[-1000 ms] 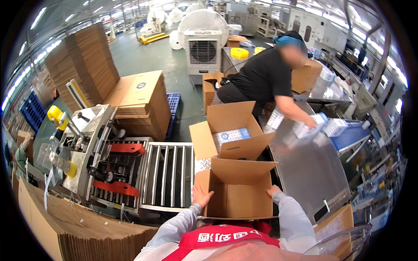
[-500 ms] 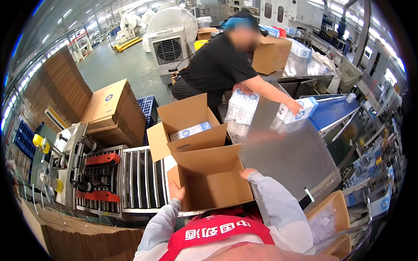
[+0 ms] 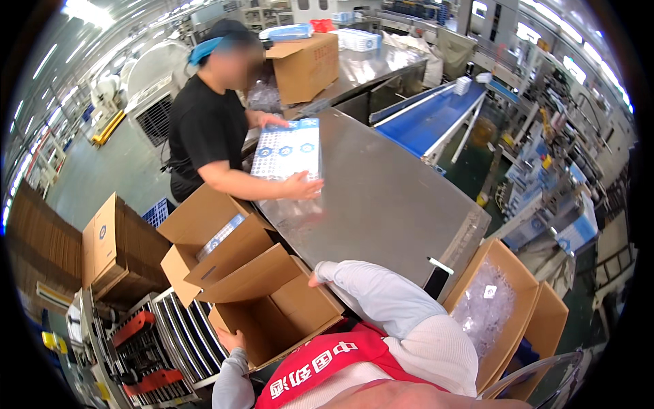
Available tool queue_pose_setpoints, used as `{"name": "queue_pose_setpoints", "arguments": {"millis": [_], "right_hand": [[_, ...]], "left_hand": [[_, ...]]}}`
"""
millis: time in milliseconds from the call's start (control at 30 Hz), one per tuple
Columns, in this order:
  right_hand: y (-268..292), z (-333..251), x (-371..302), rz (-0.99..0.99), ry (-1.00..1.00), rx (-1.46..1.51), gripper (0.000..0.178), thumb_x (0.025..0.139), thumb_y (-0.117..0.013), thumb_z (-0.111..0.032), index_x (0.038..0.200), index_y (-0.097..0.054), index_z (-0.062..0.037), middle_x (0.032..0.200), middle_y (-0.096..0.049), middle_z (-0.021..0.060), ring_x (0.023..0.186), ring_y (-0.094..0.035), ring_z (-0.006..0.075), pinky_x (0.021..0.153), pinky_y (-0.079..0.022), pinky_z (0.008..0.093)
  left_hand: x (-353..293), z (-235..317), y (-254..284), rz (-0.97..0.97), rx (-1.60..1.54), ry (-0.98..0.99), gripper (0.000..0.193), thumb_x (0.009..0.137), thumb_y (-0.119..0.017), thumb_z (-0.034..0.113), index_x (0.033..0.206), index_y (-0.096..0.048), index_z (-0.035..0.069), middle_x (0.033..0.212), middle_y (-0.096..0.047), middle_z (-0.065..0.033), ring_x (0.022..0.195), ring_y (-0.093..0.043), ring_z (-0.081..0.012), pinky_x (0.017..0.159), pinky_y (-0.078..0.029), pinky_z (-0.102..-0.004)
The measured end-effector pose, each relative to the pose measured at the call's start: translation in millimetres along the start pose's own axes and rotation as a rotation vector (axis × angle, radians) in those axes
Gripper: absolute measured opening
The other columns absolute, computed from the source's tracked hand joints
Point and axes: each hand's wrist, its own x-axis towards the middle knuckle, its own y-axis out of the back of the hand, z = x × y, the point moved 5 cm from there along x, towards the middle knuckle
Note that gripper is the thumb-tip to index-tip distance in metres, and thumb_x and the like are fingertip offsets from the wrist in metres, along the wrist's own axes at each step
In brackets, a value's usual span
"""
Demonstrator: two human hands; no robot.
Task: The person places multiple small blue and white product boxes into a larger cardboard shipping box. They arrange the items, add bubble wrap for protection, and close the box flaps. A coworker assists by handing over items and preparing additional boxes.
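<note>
An open cardboard box (image 3: 272,320) stands in front of me with its flaps up and bare cardboard showing inside. My left hand (image 3: 231,339) grips its left side, fingers over the edge. At its far right edge is my right hand (image 3: 315,279), holding the rim; the sleeve hides most of that hand. Just beyond stands a second open box (image 3: 204,221) with a blue-and-white pack (image 3: 221,235) inside. Across the metal table, a co-worker (image 3: 211,116) in black holds blue-and-white packs in clear film (image 3: 286,153) with both hands.
A roller conveyor (image 3: 184,334) with red guides lies at left, near stacked flat cartons (image 3: 109,245). The steel table (image 3: 381,204) reaches toward a blue belt (image 3: 436,123). At right are a dark phone-like device (image 3: 437,281) and a box of clear plastic bags (image 3: 487,307).
My view has turned to the right. The co-worker has drawn the packs from the table's right together and now holds them upright. My hands stay at the box.
</note>
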Motion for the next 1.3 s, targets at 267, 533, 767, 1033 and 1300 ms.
{"name": "queue_pose_setpoints", "arguments": {"millis": [267,533,767,1033,1300], "right_hand": [[-9.6,11.8,42.0,0.09,0.045,-0.041,0.035,0.077,-0.049,-0.036,0.089,-0.068,-0.0093,0.092,-0.067,0.0107,0.083,-0.061,0.0263,0.075,-0.046,0.042],[-1.1,-0.2,13.1,0.05,0.033,-0.044,0.045,0.077,-0.054,-0.041,0.105,-0.067,-0.0081,0.105,-0.067,0.0117,0.095,-0.062,0.0272,0.083,-0.046,0.0426],[-0.3,-0.2,17.9,0.014,-0.034,-0.037,0.048,0.077,-0.053,-0.039,0.112,-0.067,-0.0089,0.113,-0.065,0.0138,0.1,-0.061,0.0304,0.085,-0.046,0.0454],[5.0,0.4,-12.7,0.141,-0.026,0.084,0.047,0.073,-0.058,-0.038,0.108,-0.069,-0.0082,0.109,-0.066,0.0154,0.098,-0.062,0.0321,0.082,-0.047,0.0453],[11.7,-1.6,-26.6,0.157,-0.127,0.158,0.044,0.065,-0.067,-0.032,0.104,-0.071,-0.0111,0.11,-0.066,0.0152,0.1,-0.062,0.0326,0.081,-0.048,0.0481]], "left_hand": [[-1.6,10.7,2.3,0.007,-0.001,-0.007,0.087,0.07,-0.07,0.017,0.141,-0.027,-0.007,0.139,-0.038,-0.0274,0.131,-0.035,-0.0398,0.111,-0.027,-0.044],[-1.6,3.2,1.0,0.073,-0.004,-0.034,0.084,0.069,-0.07,0.014,0.14,-0.029,-0.007,0.138,-0.041,-0.0277,0.128,-0.038,-0.0408,0.111,-0.028,-0.0441],[8.1,-1.3,-4.7,0.047,0.038,-0.048,0.079,0.071,-0.07,0.013,0.138,-0.032,-0.007,0.131,-0.045,-0.0292,0.122,-0.043,-0.0428,0.106,-0.034,-0.0464],[17.2,-5.3,-13.1,-0.047,0.074,-0.017,0.083,0.073,-0.069,0.02,0.139,-0.029,-0.008,0.133,-0.044,-0.0293,0.121,-0.043,-0.0433,0.104,-0.034,-0.0484],[23.2,-16.6,-17.3,-0.08,0.099,-0.017,0.084,0.075,-0.066,0.026,0.14,-0.028,-0.01,0.136,-0.042,-0.0299,0.126,-0.039,-0.0437,0.106,-0.032,-0.0477]]}}
